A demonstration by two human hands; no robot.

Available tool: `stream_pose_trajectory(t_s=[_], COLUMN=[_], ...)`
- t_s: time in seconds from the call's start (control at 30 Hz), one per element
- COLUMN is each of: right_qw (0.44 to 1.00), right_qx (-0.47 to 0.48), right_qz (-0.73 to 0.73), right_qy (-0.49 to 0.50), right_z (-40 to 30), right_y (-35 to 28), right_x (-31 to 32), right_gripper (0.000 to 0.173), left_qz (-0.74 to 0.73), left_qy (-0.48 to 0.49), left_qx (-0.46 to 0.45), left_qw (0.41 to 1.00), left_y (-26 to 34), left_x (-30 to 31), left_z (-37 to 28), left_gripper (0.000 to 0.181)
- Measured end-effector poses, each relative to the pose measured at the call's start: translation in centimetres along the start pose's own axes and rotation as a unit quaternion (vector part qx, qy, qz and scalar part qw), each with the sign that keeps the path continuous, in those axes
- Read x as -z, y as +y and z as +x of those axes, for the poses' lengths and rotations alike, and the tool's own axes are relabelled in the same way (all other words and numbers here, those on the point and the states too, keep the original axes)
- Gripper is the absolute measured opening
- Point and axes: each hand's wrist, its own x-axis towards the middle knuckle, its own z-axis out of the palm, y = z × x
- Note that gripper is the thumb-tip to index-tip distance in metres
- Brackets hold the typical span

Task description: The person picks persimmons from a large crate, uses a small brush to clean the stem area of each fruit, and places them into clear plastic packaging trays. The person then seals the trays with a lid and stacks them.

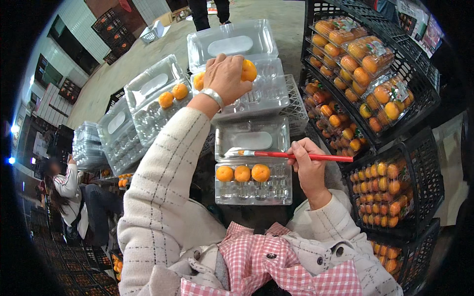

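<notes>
My left hand (pixel 226 79) reaches over a large clear plastic clamshell tray (pixel 264 79) and grips a round orange fruit (pixel 249 70). Another orange fruit (pixel 199 80) sits at that tray's left side, partly behind the hand. In my right hand (pixel 308 162) is a red-handled paintbrush (pixel 326 157), its bristle end pointing left. The brush crosses above a smaller open clamshell tray (pixel 253 192) in front of me. Three orange fruits (pixel 242 173) fill part of that tray's far row.
To the left stand an open clamshell (pixel 152 118) with two fruits, another open clamshell (pixel 120 137) and stacked clamshells (pixel 87 144). Black plastic crates (pixel 400 137) with packed fruit rise at my right. A person (pixel 70 188) sits at far left; someone's legs (pixel 209 14) stand ahead.
</notes>
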Motion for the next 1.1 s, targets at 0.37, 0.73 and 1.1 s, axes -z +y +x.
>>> stream_pose_trajectory(t_s=[0.37,0.73,1.1], right_qw=[1.0,0.987,0.99], right_qx=[-0.017,0.067,0.057], right_qz=[-0.002,-0.04,-0.025], right_qy=[-0.013,0.143,0.124], right_z=[0.5,1.4,1.7], right_y=[-0.2,-0.1,-0.1], right_x=[0.4,2.2,0.7], right_gripper=[0.025,0.022,0.022], left_qz=[0.117,-0.118,-0.179], left_qy=[-0.122,-0.033,-0.257], left_qx=[-0.028,-0.093,-0.087], left_qw=[0.985,0.988,0.946], left_y=[-0.3,3.2,5.7], left_x=[-2.3,-6.4,-9.8], left_z=[3.1,-11.3,-17.5], left_gripper=[0.042,0.031,0.042])
